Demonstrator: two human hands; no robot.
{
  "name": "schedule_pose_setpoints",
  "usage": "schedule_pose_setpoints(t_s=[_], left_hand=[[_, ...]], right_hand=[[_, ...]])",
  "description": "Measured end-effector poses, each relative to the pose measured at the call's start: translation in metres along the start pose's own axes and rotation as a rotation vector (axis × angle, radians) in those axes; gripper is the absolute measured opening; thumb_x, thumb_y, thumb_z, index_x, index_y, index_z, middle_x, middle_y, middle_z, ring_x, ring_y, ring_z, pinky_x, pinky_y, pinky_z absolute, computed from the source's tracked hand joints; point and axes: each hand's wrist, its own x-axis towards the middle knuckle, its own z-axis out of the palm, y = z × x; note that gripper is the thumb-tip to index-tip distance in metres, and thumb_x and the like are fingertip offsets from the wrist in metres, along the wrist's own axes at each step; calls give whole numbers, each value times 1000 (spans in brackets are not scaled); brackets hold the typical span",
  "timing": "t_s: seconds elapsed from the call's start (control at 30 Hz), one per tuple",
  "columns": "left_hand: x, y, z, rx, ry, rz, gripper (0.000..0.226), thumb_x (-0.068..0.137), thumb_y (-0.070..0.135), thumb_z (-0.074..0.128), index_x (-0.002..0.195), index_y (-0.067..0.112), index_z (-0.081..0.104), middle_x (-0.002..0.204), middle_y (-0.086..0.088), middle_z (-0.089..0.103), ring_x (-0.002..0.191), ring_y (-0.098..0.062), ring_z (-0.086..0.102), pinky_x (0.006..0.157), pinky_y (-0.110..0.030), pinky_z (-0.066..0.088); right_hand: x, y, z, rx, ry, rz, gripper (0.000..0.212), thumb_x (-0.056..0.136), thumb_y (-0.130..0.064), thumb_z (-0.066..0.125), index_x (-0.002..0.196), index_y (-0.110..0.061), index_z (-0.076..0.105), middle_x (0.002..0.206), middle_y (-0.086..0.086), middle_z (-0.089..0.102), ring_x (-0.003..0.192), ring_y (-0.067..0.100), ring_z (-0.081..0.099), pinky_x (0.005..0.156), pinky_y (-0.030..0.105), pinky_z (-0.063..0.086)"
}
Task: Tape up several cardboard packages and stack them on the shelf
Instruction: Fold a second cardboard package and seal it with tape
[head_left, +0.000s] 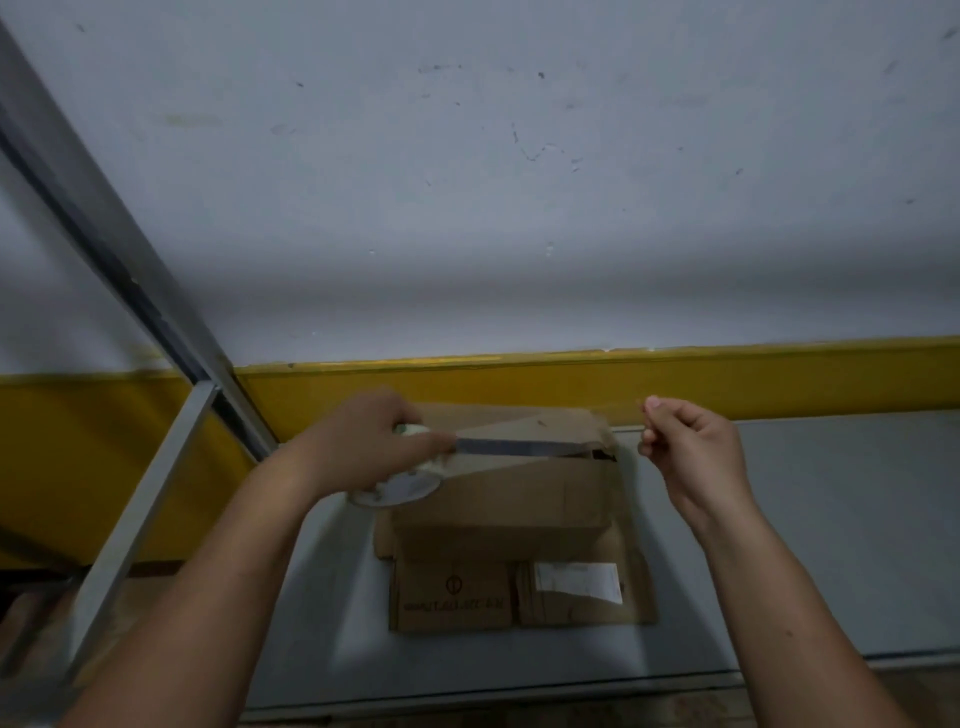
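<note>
A brown cardboard box (519, 499) stands on a grey shelf surface (805, 519), resting on flattened cardboard (452, 597) that carries a white label. My left hand (363, 441) grips a roll of clear tape (400, 486) at the box's top left corner. A strip of tape (524, 448) stretches from the roll across the box's top to its right edge. My right hand (685, 447) hovers just right of the box with finger and thumb pinched; whether it holds the tape's end cannot be made out.
A yellow beam (571, 384) runs along the back of the shelf under a grey-white wall. A grey metal upright and brace (150, 493) of the rack stand at the left. The shelf's front edge (519, 691) lies near my forearms.
</note>
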Motion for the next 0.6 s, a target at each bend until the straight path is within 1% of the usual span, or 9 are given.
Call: schedule_pose_setpoints(t_s=[0.03,0.1,0.17,0.27,0.33,0.37,0.4,0.5,0.6], left_hand=[[7,2,-3,101,-72,-57,63,86,76,63,72,15,72,49,7,55,42,-9,55,41,-22,43],[21,4,-7,178,-186,-133,62,88,74,66,77,13,72,55,6,63,46,-8,60,44,-20,47],[40,8,-10,247,-284,-162,59,86,74,68,83,15,72,67,3,73,50,-8,62,46,-20,49],[71,17,-11,368,-457,-203,44,88,67,72,99,25,69,83,-1,75,51,-6,62,47,-23,47],[90,19,-9,437,-585,-208,30,92,61,70,105,34,68,96,0,73,69,-11,65,59,-30,50],[98,19,-7,459,-654,-203,25,96,58,68,107,35,69,99,0,71,77,-14,64,66,-32,49],[105,18,-5,461,-715,-204,22,100,54,64,108,34,71,98,2,69,79,-14,61,68,-31,48],[118,13,2,389,-859,-282,30,107,46,57,117,23,72,85,2,64,63,-14,53,56,-24,43],[124,10,12,357,-939,-396,40,108,46,53,129,17,71,80,1,68,50,-14,44,46,-23,36]], right_hand=[[1,1,-6,-4,26,-15,9,98,-13,69,94,-6,74,68,-1,63,62,11,56,60,24,53],[3,3,-17,-30,49,-39,10,98,-13,69,93,-5,75,69,0,63,61,11,57,61,25,53],[4,5,-22,-57,51,-46,13,98,-12,69,89,-5,75,67,1,63,62,12,58,60,27,53],[5,10,-22,-79,58,-21,19,98,-12,69,81,-8,75,64,1,63,61,12,59,59,27,54],[7,16,-21,-89,69,5,23,98,-12,69,76,-10,74,62,2,64,61,13,60,61,29,56],[8,19,-21,-83,69,19,25,98,-12,69,74,-10,73,61,2,63,60,13,59,62,31,56],[8,22,-22,-68,66,33,28,98,-11,69,71,-11,72,61,3,61,60,14,59,63,33,55],[10,28,-24,-7,47,55,32,98,-11,69,67,-11,71,62,6,59,60,16,58,62,33,56],[13,33,-27,15,61,73,24,97,-12,71,74,-6,74,64,7,60,61,16,60,63,31,57]])
